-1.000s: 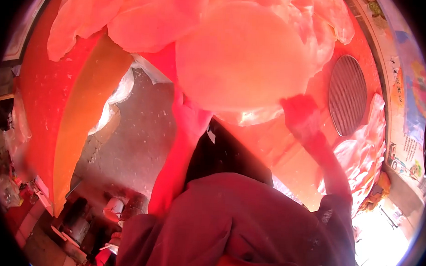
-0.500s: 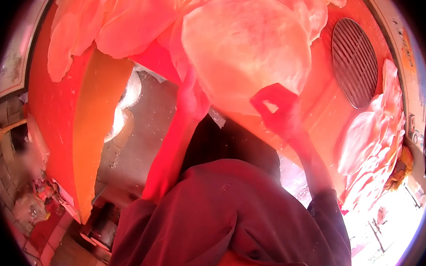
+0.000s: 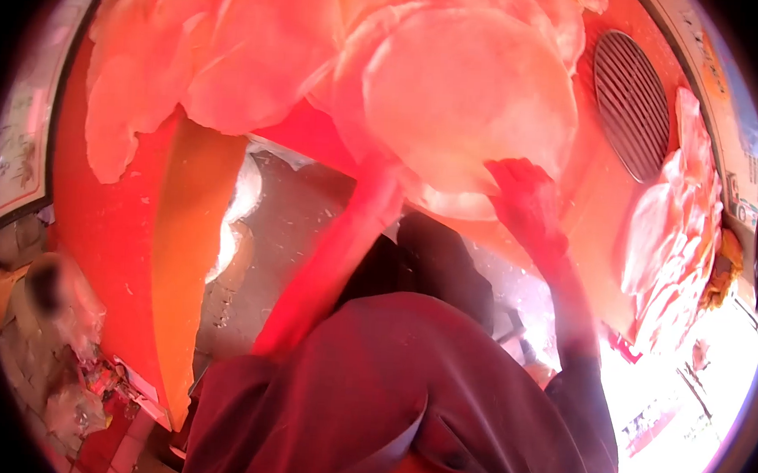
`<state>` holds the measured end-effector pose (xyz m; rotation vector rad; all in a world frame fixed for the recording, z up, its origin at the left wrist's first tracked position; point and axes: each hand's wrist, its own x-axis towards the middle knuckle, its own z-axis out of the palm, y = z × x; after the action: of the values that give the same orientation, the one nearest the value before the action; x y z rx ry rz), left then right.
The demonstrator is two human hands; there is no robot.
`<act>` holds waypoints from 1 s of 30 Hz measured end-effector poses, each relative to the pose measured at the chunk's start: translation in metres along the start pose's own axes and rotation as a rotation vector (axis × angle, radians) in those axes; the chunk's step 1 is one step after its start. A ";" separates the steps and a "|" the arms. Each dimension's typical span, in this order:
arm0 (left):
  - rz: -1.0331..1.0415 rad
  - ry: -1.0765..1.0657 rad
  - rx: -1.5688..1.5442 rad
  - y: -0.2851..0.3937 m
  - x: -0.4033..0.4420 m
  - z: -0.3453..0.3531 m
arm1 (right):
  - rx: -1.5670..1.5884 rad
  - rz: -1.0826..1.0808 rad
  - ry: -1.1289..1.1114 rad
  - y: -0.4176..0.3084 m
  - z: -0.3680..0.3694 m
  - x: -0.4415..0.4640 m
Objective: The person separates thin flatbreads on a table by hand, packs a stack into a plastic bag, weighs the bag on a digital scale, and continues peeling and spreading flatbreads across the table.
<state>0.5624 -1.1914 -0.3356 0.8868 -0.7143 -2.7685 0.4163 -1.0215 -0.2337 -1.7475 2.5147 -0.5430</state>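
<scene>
A round, flat, pale sheet [image 3: 474,93], perhaps dough, lies on a spread of similar thin sheets [image 3: 251,58] over the red table. My right hand [image 3: 526,201] is at the sheet's lower right edge, its fingers bent together and pinching the rim. My left hand [image 3: 383,186] touches the lower left edge; its fingers are blurred and blend into the red light, so their grip is unclear. Strong red light tints everything.
A round slatted grate [image 3: 631,104] rests on the right of the red table [image 3: 113,233]. Below it is a pile of crumpled thin sheets [image 3: 671,241]. Plastic bags [image 3: 75,409] lie low on the left, and a framed panel [image 3: 33,111] stands at the far left.
My right hand has gone from a ring shape over the sheet to its lower right edge. My left hand has moved right along the near edge. The view has shifted, and the round sheet appears farther right.
</scene>
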 end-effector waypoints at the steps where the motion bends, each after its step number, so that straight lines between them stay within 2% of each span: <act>1: 0.049 0.066 0.015 0.004 -0.001 0.008 | 0.045 -0.025 0.023 0.008 0.005 -0.001; 2: 0.098 0.130 0.028 0.003 -0.003 0.019 | 0.040 -0.035 -0.021 0.016 0.009 0.000; 3: 0.118 0.134 0.038 0.002 -0.002 0.021 | 0.183 -0.018 0.064 0.026 0.006 0.002; 5: 0.034 0.143 -0.041 0.003 0.002 0.017 | 0.266 0.098 0.143 0.035 -0.032 0.030; 7: 0.036 0.131 -0.037 0.008 -0.002 0.012 | 0.162 0.253 0.154 0.048 -0.090 0.055; 8: 0.017 0.109 -0.044 0.010 -0.003 0.011 | 0.125 0.446 0.192 0.052 -0.115 0.058; 9: -0.016 0.116 -0.038 0.012 -0.005 0.006 | 0.116 0.443 0.288 0.052 -0.132 0.061; 10: -0.021 0.116 -0.038 0.015 -0.011 0.007 | 0.101 0.571 0.331 0.046 -0.147 0.065; 11: 0.034 0.193 0.009 0.018 -0.017 0.010 | 0.055 0.559 0.339 0.038 -0.155 0.066; 12: 0.020 0.182 -0.010 0.016 -0.016 0.003 | -0.004 0.556 0.344 0.028 -0.162 0.064; 14: -0.062 0.176 -0.017 0.003 -0.001 -0.030 | -0.078 0.327 0.460 0.003 -0.155 0.061; 15: -0.087 0.175 -0.025 0.006 -0.004 -0.031 | -0.296 0.257 0.445 -0.012 -0.157 0.065; 16: -0.108 0.177 -0.030 0.010 -0.007 -0.030 | -0.215 0.449 0.419 -0.010 -0.156 0.061; 18: -0.075 0.140 0.008 0.017 -0.012 -0.025 | -0.303 0.267 0.399 0.019 -0.173 0.066; 20: -0.037 0.114 0.050 0.019 -0.016 -0.030 | -0.220 0.509 0.385 0.021 -0.196 0.077; 21: -0.018 0.125 0.047 0.017 -0.013 -0.036 | -0.228 0.518 0.388 0.010 -0.194 0.072; 24: -0.031 0.141 0.149 0.023 -0.015 -0.036 | -0.169 0.325 0.246 -0.059 -0.160 0.047; 26: -0.154 0.037 -0.156 0.041 -0.028 -0.018 | -0.201 0.042 0.042 -0.055 -0.111 0.031; 27: -0.121 -0.016 -0.133 0.041 -0.029 -0.020 | -0.134 0.036 0.126 -0.062 -0.070 0.029; 28: -0.125 -0.013 -0.133 0.042 -0.030 -0.022 | -0.092 0.075 -0.005 -0.059 -0.033 0.014; 30: -0.076 -0.134 -0.211 0.042 -0.034 -0.027 | 0.013 0.090 -0.129 -0.058 0.020 -0.010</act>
<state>0.6056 -1.2296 -0.3165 0.7063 -0.4038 -2.9234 0.4763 -1.0353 -0.2365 -1.6005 2.4808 -0.4263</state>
